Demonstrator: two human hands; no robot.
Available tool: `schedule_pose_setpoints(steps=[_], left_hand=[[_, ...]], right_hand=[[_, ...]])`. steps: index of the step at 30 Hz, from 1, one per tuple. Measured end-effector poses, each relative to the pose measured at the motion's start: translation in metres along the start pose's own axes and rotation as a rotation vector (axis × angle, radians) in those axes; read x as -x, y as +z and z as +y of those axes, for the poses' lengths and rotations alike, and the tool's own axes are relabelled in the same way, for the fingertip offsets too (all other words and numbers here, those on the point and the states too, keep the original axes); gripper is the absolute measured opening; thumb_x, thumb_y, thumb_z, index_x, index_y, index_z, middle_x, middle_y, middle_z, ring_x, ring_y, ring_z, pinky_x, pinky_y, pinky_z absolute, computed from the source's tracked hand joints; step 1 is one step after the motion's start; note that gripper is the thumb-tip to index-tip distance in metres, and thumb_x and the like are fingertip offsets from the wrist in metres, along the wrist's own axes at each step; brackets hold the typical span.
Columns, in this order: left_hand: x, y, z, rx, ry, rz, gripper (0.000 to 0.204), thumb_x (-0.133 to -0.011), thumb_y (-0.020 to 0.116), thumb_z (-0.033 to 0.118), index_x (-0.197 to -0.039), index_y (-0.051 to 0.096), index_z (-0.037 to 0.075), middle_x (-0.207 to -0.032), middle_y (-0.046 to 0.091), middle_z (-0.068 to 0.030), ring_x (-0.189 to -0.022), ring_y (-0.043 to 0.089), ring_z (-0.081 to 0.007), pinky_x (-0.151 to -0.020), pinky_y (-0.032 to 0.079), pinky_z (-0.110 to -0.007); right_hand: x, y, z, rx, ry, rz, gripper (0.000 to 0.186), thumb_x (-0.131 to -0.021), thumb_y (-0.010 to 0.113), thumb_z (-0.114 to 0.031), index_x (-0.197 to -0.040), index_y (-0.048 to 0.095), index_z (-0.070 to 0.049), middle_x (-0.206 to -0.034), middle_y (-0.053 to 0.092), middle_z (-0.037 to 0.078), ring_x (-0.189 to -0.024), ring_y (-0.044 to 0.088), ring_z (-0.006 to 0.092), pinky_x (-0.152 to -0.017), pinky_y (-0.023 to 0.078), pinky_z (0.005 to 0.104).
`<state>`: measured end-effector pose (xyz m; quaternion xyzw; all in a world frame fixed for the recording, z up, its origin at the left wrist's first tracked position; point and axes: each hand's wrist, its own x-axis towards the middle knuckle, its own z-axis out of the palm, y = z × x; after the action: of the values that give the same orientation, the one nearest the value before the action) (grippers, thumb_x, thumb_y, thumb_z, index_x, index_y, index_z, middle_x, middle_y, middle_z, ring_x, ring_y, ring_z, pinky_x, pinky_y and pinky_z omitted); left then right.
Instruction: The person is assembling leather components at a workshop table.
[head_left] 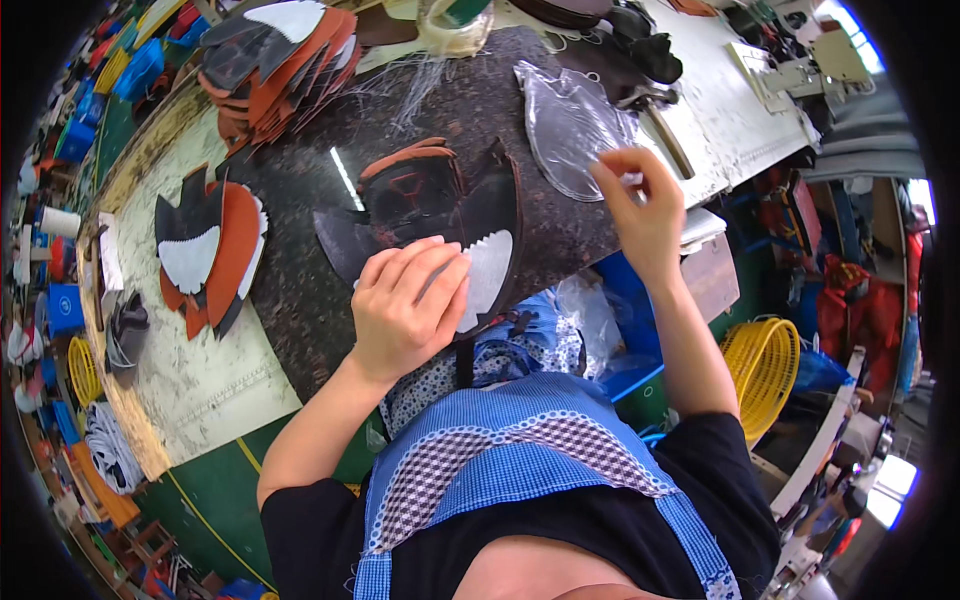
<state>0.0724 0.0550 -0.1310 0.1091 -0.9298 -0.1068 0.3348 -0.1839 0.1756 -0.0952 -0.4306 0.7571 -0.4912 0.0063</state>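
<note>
My left hand (pixel 405 305) lies flat with fingers together on a black and orange shoe upper piece (pixel 430 195), pressing its white toothed lining (pixel 490 270) against the dark stone slab (pixel 300 290). My right hand (pixel 640 200) is raised at the slab's right edge, its thumb and fingers pinching the rim of a clear translucent plastic piece (pixel 570 125) that rests on the slab.
A stack of orange, black and white upper pieces (pixel 275 60) sits at the far left of the slab; one more set (pixel 210 250) lies on the pale bench. A hammer (pixel 655 115) lies right of the plastic. A yellow wire basket (pixel 765 365) stands at lower right.
</note>
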Motion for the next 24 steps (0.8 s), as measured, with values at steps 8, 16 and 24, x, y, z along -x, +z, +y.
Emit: schedule_pose_setpoints(steps=[8,16,24], left_hand=[[-0.025,-0.025,0.018,0.358,-0.083,0.045,0.027,-0.080,0.079,0.011,-0.107,0.072,0.006,-0.104,0.069,-0.0100,-0.092,0.068,-0.0263,-0.078,0.053,-0.036],[-0.103,-0.010,0.037,1.286,-0.507,0.338,0.011,-0.100,0.065,0.010,-0.103,0.067,-0.001,-0.099,0.070,-0.0068,-0.091,0.068,-0.0122,-0.082,0.054,-0.028],[-0.128,-0.025,0.016,1.312,-0.590,0.272,0.020,-0.102,0.066,0.020,-0.097,0.067,0.001,-0.075,0.068,-0.0008,-0.063,0.062,-0.0031,-0.055,0.050,-0.018]], right_hand=[[-0.042,-0.009,0.049,-0.115,0.023,-0.150,0.011,-0.091,0.073,-0.010,-0.092,0.072,0.000,-0.092,0.068,0.005,-0.078,0.061,0.0120,-0.071,0.048,0.0271],[-0.020,0.018,-0.092,-1.110,0.245,-0.343,0.027,-0.099,0.064,-0.005,-0.125,0.068,0.003,-0.114,0.069,0.009,-0.101,0.064,0.0106,-0.089,0.051,0.0255],[-0.042,0.017,-0.097,-0.318,-0.475,-0.204,0.039,-0.082,0.076,0.000,-0.120,0.070,0.003,-0.095,0.070,0.013,-0.084,0.066,0.0201,-0.075,0.051,0.0292]])
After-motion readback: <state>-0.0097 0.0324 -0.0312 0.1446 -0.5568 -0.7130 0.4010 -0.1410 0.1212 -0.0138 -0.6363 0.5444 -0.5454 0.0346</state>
